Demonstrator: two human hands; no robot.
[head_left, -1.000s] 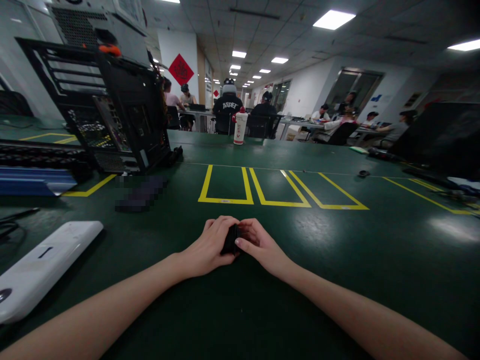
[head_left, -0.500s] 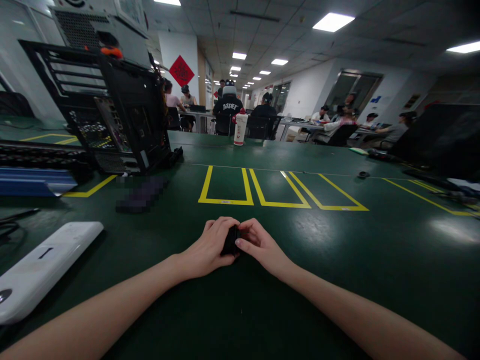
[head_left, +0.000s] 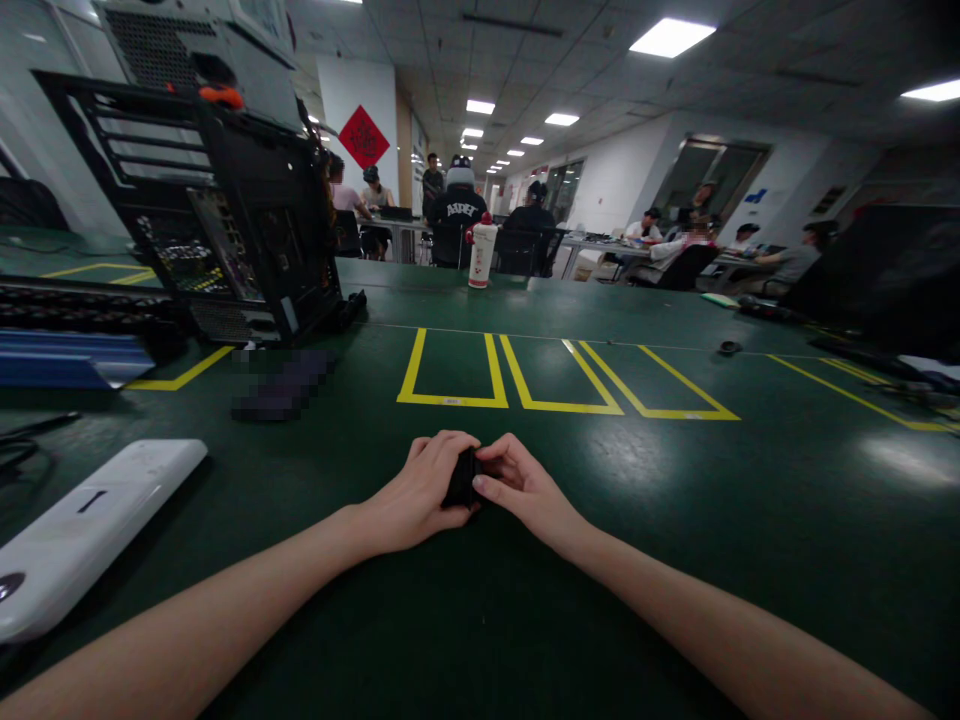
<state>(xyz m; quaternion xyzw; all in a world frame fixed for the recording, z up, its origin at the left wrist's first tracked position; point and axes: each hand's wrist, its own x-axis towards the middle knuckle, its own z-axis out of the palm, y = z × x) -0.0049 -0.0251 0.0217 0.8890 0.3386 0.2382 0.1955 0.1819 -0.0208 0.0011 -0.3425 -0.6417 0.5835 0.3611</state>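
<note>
A small black object [head_left: 460, 482] is between my two hands, low over the green table [head_left: 480, 620], in the middle of the head view. My left hand [head_left: 420, 492] wraps round its left side, with the fingers over the top and the thumb along the near edge. From the right, my right hand [head_left: 525, 494] pinches the right edge of the same object with thumb and fingers. Much of the object is hidden by my fingers, so I cannot make out what it is.
Yellow tape outlines [head_left: 452, 402] lie beyond my hands. A white device [head_left: 105, 530] and a dark pixelated item [head_left: 283, 385] are at the left, with an open black computer case [head_left: 255, 220] behind. A white cup [head_left: 481, 255] stands farther back. Several people sit in the background.
Both hands keep nearly the same hold on the black object. The whole view has shifted very slightly, and a person standing in the background shows more fully.
</note>
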